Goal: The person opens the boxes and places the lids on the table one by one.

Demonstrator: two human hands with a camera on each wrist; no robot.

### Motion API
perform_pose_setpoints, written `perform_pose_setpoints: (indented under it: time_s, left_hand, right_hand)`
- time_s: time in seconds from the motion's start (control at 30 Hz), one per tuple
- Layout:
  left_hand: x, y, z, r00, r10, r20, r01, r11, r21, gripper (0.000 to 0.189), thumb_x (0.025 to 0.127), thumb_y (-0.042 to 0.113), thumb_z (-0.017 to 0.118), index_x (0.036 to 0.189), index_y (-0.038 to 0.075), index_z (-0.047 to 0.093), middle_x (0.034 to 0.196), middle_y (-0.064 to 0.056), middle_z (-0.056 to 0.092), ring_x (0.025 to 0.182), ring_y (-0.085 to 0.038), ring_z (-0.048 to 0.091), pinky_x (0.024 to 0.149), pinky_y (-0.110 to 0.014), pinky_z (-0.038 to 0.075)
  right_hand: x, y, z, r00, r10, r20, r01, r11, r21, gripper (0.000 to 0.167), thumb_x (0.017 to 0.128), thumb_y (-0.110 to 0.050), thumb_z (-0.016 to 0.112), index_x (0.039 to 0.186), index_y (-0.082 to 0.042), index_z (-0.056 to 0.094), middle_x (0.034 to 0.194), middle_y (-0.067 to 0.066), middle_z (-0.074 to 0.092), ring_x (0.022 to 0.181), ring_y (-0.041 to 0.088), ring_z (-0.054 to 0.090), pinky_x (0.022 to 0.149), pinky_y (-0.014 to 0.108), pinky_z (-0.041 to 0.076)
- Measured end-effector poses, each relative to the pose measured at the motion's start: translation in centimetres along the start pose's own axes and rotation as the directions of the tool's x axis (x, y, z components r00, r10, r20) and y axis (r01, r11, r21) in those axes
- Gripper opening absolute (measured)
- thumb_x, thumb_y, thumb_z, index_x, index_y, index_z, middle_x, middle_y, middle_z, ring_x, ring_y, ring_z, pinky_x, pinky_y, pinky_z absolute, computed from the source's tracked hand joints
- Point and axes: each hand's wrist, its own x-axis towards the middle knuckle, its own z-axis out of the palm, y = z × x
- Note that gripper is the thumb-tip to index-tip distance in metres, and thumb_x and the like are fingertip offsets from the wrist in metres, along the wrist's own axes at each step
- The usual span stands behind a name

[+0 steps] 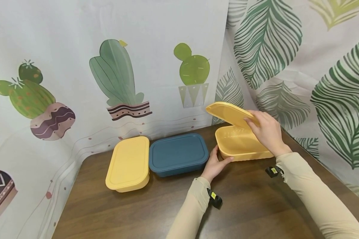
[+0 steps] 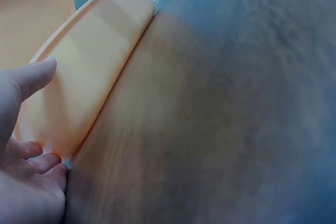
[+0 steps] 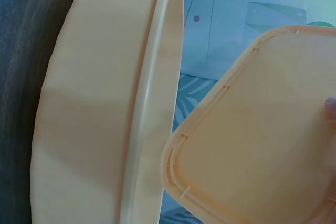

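Observation:
In the head view a yellow food container [image 1: 245, 155] stands open at the table's right rear, and its inside shows no contents. My right hand [image 1: 268, 132] grips the tilted yellow lid [image 1: 227, 113] by its right edge, thumb on the underside, above the container. The lid's rimmed underside [image 3: 252, 129] fills the right side of the right wrist view. My left hand [image 1: 213, 166] holds the container's near left corner. Seen from the left wrist, the thumb lies on the container's long side wall [image 2: 89, 61], with curled fingers at the end.
A lidded blue container [image 1: 179, 152] is just left of my left hand. Beside it stands a lidded yellow container [image 1: 128, 162]. The brown wooden table [image 1: 131, 212] ends against a cactus-printed cloth [image 1: 161, 66] behind and a leaf-printed cloth [image 1: 317, 66] at right.

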Motion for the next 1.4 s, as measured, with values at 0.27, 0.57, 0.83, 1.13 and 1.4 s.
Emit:
perform_pose_setpoints:
  time_s: [0.27, 0.57, 0.83, 1.13, 1.4]
  left_hand:
    - [0.0, 0.1, 0.0, 1.000, 0.001, -0.002, -0.001, 1.000, 0.010, 0.088, 0.085, 0.042, 0.080, 0.155, 0.012, 0.035, 0.153, -0.003, 0.041, 0.140, -0.015, 0.039, 0.115, -0.037, 0.032]
    - [-0.1, 0.0, 0.1, 1.000, 0.000, -0.005, 0.000, 1.000, 0.011, 0.085, 0.086, 0.042, 0.079, 0.153, 0.011, 0.037, 0.150, -0.003, 0.043, 0.138, -0.016, 0.041, 0.114, -0.038, 0.034]
    - [-0.1, 0.0, 0.1, 1.000, -0.005, -0.006, 0.005, 1.000, 0.011, 0.085, 0.086, 0.042, 0.079, 0.153, 0.010, 0.037, 0.150, -0.004, 0.044, 0.138, -0.016, 0.041, 0.114, -0.038, 0.033]
    - [-0.2, 0.0, 0.2, 1.000, -0.015, -0.017, 0.015, 1.000, 0.022, 0.084, 0.086, 0.041, 0.079, 0.153, 0.010, 0.038, 0.150, -0.004, 0.044, 0.139, -0.016, 0.041, 0.114, -0.038, 0.033]
    - [-0.2, 0.0, 0.1, 1.000, -0.010, -0.016, 0.010, 1.000, 0.019, 0.084, 0.086, 0.042, 0.079, 0.153, 0.010, 0.038, 0.150, -0.004, 0.044, 0.139, -0.015, 0.040, 0.114, -0.038, 0.033]
  right_hand:
    - [0.2, -0.4, 0.0, 0.999, 0.021, -0.026, -0.021, 1.000, 0.019, 0.037, 0.081, -0.007, 0.084, 0.115, -0.008, 0.071, 0.101, 0.014, 0.074, 0.083, 0.035, 0.066, 0.067, 0.055, 0.049]
    - [0.3, -0.6, 0.0, 0.998, 0.058, -0.025, -0.057, 0.998, 0.032, 0.036, 0.081, -0.008, 0.084, 0.114, -0.005, 0.070, 0.099, 0.017, 0.073, 0.081, 0.037, 0.067, 0.067, 0.055, 0.049]
    - [0.5, -1.0, -0.2, 0.988, 0.156, -0.012, -0.152, 0.979, 0.138, 0.033, 0.086, -0.009, 0.081, 0.117, -0.004, 0.070, 0.101, 0.017, 0.074, 0.076, 0.033, 0.068, 0.068, 0.023, 0.043]
    - [0.8, -1.4, -0.5, 0.965, 0.261, 0.006, -0.257, 0.947, 0.194, 0.032, 0.090, -0.016, 0.079, 0.119, -0.007, 0.070, 0.098, 0.015, 0.075, 0.077, -0.002, 0.059, 0.065, 0.007, 0.040]
    - [1.0, -1.5, -0.7, 0.945, 0.326, 0.032, -0.325, 0.921, 0.215, 0.033, 0.091, -0.023, 0.078, 0.120, -0.009, 0.070, 0.098, 0.015, 0.074, 0.075, -0.008, 0.056, 0.064, 0.010, 0.040]
